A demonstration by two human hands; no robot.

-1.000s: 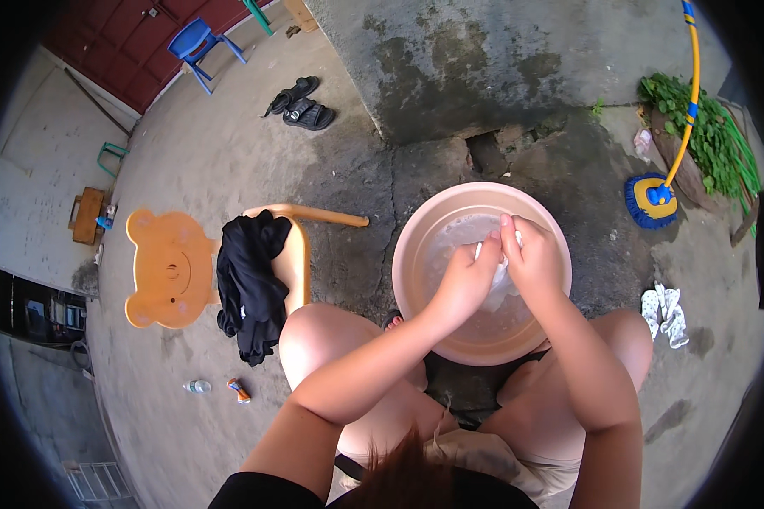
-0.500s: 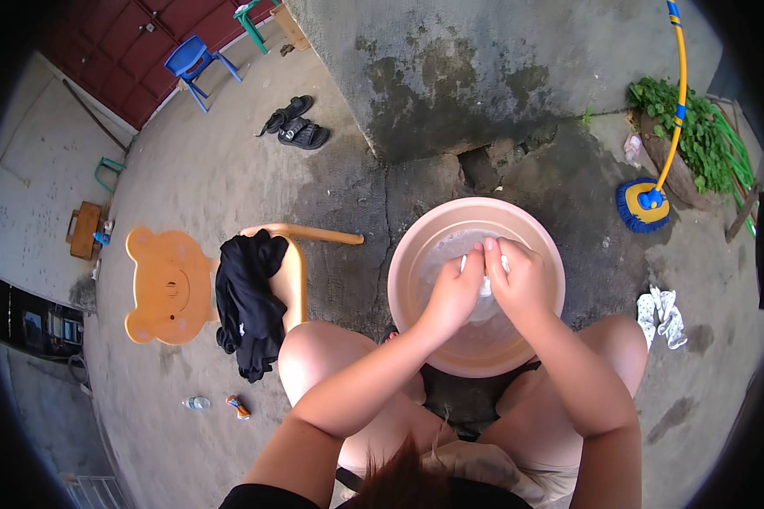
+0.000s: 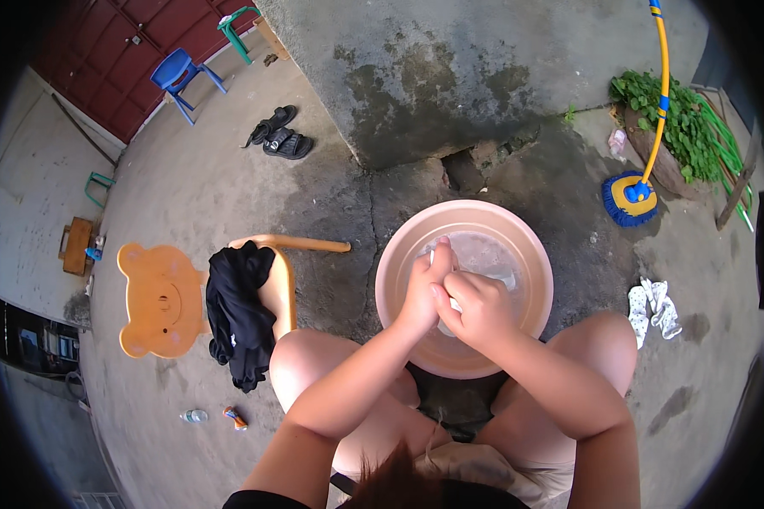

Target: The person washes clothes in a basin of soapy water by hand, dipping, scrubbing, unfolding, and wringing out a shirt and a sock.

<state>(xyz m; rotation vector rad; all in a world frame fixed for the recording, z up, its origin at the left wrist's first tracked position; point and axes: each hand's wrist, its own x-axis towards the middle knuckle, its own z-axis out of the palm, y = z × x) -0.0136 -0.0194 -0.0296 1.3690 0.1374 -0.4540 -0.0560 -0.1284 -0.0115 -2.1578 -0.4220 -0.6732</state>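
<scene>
Over a pink plastic basin [image 3: 542, 293] between my knees, my left hand [image 3: 423, 288] and my right hand [image 3: 481, 312] are pressed together. Both are closed on a small white cloth [image 3: 455, 304], of which only bits show between the fingers. The thumb side of my left hand points up and away, while my right hand wraps across from the right, lower down. Cloudy, sudsy water [image 3: 480, 246] fills the bottom of the basin, and something pale lies in it to the right of my hands.
A bear-shaped yellow chair [image 3: 163, 297] stands at left with black clothing [image 3: 242, 310] over it. White spotted socks [image 3: 654, 310] lie on the concrete at right, below a yellow-handled mop [image 3: 630, 200]. Black sandals [image 3: 280, 136], a plastic bottle [image 3: 193, 416] and an orange wrapper [image 3: 235, 418] lie about.
My hands have shifted slightly left and nearer me within the basin. Previously side by side with fingertips meeting, they now overlap, the right lower and wrapped against the left. The view has tilted a little.
</scene>
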